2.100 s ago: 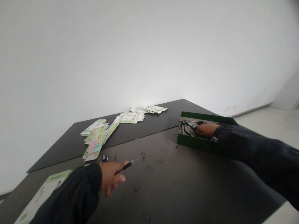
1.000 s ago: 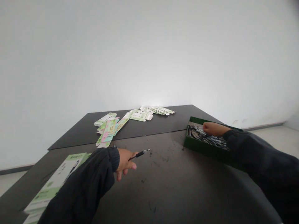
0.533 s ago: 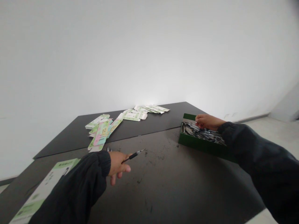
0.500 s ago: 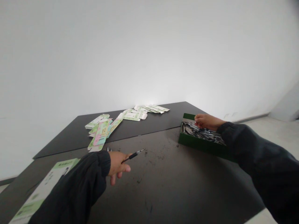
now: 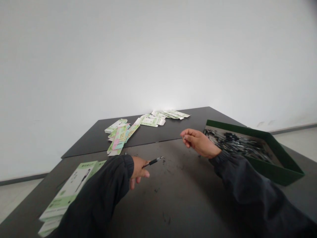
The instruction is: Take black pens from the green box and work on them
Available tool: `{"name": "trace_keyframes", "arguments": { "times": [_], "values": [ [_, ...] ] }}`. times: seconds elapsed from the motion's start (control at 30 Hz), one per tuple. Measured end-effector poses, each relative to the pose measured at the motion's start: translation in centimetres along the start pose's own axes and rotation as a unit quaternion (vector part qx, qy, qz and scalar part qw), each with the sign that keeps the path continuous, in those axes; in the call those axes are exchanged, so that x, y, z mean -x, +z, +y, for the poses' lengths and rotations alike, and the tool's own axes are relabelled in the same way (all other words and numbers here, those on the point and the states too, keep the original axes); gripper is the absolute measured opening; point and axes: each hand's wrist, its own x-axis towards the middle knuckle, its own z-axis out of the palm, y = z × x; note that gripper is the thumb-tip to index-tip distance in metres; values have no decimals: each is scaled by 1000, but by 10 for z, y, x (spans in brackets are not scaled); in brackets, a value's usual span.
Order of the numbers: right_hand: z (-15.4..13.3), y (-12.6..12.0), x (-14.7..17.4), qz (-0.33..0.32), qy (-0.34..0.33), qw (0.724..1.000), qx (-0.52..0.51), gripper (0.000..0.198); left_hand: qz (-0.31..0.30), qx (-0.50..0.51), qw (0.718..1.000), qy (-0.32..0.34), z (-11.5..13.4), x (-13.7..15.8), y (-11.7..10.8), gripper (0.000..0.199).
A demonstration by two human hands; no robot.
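My left hand [image 5: 139,171] is closed on a pen [image 5: 153,162] with a black grip, its silvery tip pointing right over the dark table. To the right, my right hand [image 5: 198,142] is raised above the table with thumb and fingertips pinched together. A tiny pale speck shows at those fingertips, too small to name. Just beyond this hand stands a green box [image 5: 284,162], holding a heap of pens and black pen parts [image 5: 235,142].
Stacked green-and-white pen boxes [image 5: 74,185] lie at the near left, partly behind my left sleeve. Flattened colourful cartons [image 5: 120,137] lie farther back, and more pale cartons [image 5: 151,120] lie by the wall. A seam crosses the dark tabletop [image 5: 173,198].
My right hand has come out of the green box and moved left, toward my left hand. My left hand still holds the pen. The view has turned, showing more of the box.
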Motion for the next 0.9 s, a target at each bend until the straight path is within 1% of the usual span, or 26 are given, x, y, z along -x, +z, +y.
{"name": "trace_keyframes", "arguments": {
  "times": [0.1,0.17,0.3,0.4,0.47,0.67,0.83,0.9],
  "values": [
    [19,27,-7,-29,15,999,-37,19,-21,7,1000,-12,-3,-6,-5,63],
    [31,41,-9,-42,31,997,-64,18,-31,20,999,-26,-4,-11,-7,61],
    [48,56,-5,-62,51,991,-110,19,-40,32,998,-37,-3,-19,-8,60],
    [54,60,-2,-62,48,988,-131,20,-48,37,997,-39,-4,-25,-7,61],
    [55,60,-1,-69,38,987,-138,21,-62,43,997,-26,-5,-28,-6,62],
    [56,60,0,-104,23,987,-119,21,-101,30,994,-13,-13,-40,-4,64],
    [51,61,2,-116,25,989,-83,19,-97,43,994,-10,-18,-44,-4,64],
    [49,61,2,-116,22,990,-72,18,-95,46,994,8,-18,-43,-4,64]
  ]
}}
